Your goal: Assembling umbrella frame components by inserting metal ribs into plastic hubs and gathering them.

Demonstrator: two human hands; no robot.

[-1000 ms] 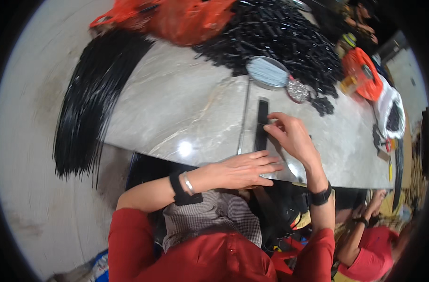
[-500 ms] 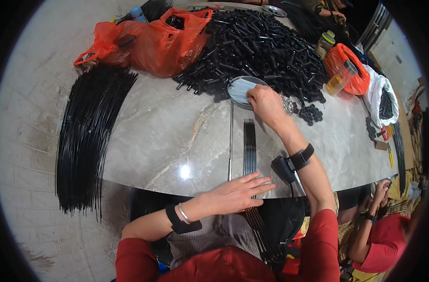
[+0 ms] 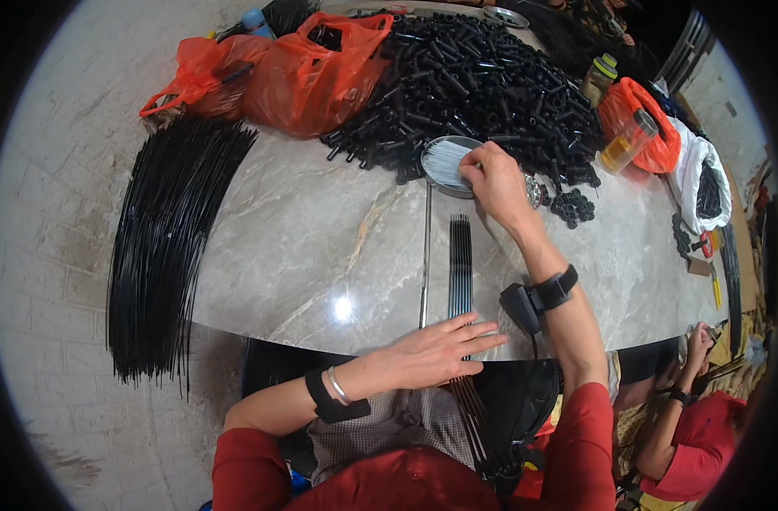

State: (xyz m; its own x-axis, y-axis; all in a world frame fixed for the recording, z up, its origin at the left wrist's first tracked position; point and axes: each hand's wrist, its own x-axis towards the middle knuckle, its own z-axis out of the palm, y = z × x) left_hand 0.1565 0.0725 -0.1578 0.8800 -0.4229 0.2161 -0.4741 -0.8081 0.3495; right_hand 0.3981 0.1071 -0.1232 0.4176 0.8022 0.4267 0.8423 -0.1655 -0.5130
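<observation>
My left hand (image 3: 436,351) lies palm down with fingers apart across a row of thin black rods (image 3: 461,255) at the table's front edge. The rods run side by side on the table, and their near ends hang over the edge above my lap. Over a round metal dish (image 3: 451,189) of thin white sticks (image 3: 445,160), my right hand (image 3: 498,186) has its thumb and fingers pinched together at the dish's right side. Whatever is between those fingertips is too small to make out.
Behind the dish rises a big heap of black tubes (image 3: 466,81). Red plastic bags (image 3: 316,81) stand at the far left, above a thick bundle of black rods (image 3: 172,247). Bottles (image 3: 629,140) and a white sack (image 3: 703,183) stand right. Another person's arm (image 3: 674,404) is at lower right.
The whole view has shifted slightly. My right hand stays at the dish, with its knuckles a little higher and fingers more curled. My left hand keeps its place on the rods.
</observation>
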